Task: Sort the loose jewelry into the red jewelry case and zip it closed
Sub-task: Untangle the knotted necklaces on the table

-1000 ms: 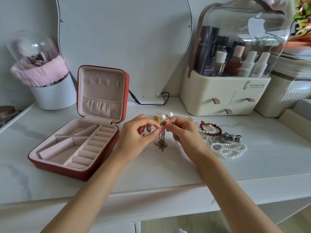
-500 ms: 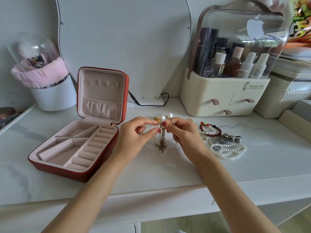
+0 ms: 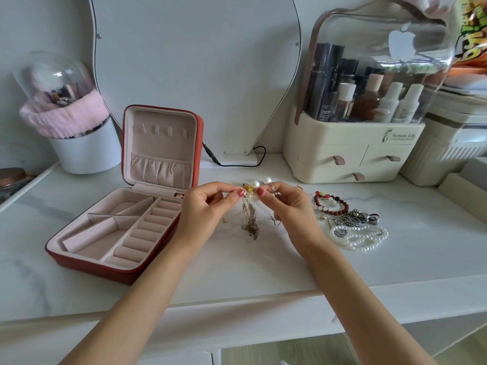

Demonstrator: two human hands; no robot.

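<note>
- Right of the open red jewelry case (image 3: 123,219), left hand (image 3: 203,214) and right hand (image 3: 290,209) each pinch a thin chain (image 3: 250,222).
- The chain dangles between and below both fingertip pinches.

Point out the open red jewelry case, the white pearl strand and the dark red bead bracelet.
Open red zip jewelry case (image 3: 89,263): head view, on its red front wall.
White pearl strand (image 3: 367,237): head view, on the heaped pearls.
Dark red bead bracelet (image 3: 338,212): head view, on its near beads.
</note>
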